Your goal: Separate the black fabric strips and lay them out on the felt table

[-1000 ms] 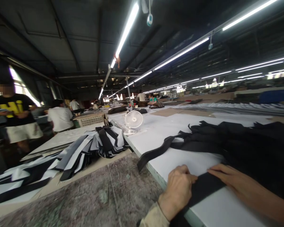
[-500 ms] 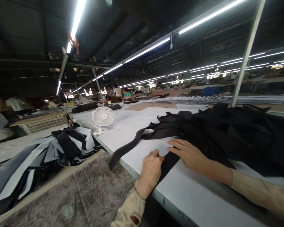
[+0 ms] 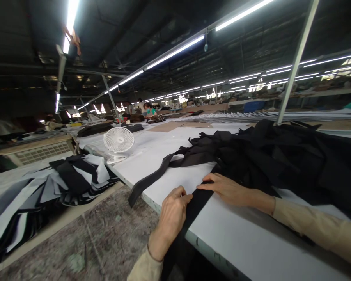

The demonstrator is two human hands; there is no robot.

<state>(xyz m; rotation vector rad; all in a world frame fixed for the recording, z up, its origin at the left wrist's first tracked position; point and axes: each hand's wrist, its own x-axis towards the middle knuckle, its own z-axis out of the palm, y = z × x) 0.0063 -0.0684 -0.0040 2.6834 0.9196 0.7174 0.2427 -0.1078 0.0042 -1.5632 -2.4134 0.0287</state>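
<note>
Left hand [image 3: 172,218] curled against a black fabric strap [image 3: 197,207], grip unclear; right hand [image 3: 231,191] flat, open, just beside it. Strap lies diagonally on white table [image 3: 152,175], near edge up into black fabric heap [image 3: 275,164]. White fan [image 3: 118,140] beyond; striped fabric panels [image 3: 76,179] left.

The camera sits on my head above the near edge of the white work table [image 3: 245,238], facing forward and down along it, so my left hand [image 3: 172,218] and right hand [image 3: 234,190] appear close below while the table stretches away.
</note>
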